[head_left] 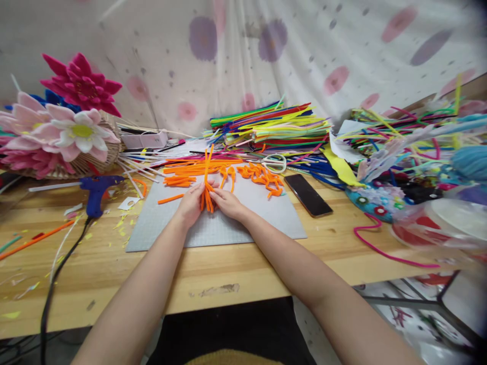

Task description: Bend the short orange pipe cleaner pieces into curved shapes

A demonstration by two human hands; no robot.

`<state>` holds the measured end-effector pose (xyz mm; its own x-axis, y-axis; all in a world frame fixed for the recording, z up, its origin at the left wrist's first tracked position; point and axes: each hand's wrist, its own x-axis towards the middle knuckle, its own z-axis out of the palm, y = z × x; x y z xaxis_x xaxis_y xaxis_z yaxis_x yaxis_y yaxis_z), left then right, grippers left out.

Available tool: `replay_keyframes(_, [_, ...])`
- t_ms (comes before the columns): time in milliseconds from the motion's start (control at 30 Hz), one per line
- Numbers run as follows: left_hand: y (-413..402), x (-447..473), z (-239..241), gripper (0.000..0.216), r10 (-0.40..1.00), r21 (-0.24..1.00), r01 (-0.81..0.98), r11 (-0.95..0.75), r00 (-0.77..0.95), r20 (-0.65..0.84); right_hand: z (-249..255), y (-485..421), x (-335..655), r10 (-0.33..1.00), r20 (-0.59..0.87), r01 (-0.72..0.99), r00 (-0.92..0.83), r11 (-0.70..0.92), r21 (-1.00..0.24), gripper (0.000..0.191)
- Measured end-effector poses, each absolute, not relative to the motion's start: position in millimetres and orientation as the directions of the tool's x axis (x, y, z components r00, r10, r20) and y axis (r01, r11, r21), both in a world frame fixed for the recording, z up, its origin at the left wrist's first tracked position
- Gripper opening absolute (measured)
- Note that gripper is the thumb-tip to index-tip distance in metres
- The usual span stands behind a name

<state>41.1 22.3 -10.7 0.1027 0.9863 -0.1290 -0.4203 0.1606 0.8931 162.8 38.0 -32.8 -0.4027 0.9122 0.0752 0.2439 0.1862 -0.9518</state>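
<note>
Between my two hands stands a small bunch of orange pipe cleaners (208, 175), with longer ends rising above the fingers and shorter ends pointing down toward me. My left hand (191, 203) is closed on the bunch from the left. From the other side, my right hand (227, 203) also grips it, fingers pinched near its middle. Both hands are over the grey cutting mat (160, 234). Beyond them lie long orange pipe cleaners (190, 166), a pile of short cut pieces (178, 181) and several twisted orange shapes (262, 177). One orange piece (170, 199) lies left of my left hand.
A blue glue gun (95, 192) with a black cord lies left, below felt-like flowers (81, 129). Scissors (274, 163) rest behind the mat, near a stack of coloured pipe cleaners (274, 126). A phone (309, 195) and a clear-wrapped roll (437, 223) are on the right.
</note>
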Motion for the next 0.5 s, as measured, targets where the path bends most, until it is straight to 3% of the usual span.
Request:
replay_keyframes(300, [20.5,40.1,-9.4,0.022,0.990,0.896,-0.423,0.137,0.076,-0.115,-24.9,31.5,160.9,0.885,-0.014,-0.043,-0.466,-0.038,-0.998,0.024])
replay_keyframes(500, [25.2,40.7,-7.8,0.018,0.987,0.882,-0.441,0.163,0.083,-0.141,-22.2,31.6,153.5,0.879,0.000,-0.117,-0.477,-0.064,-0.991,0.030])
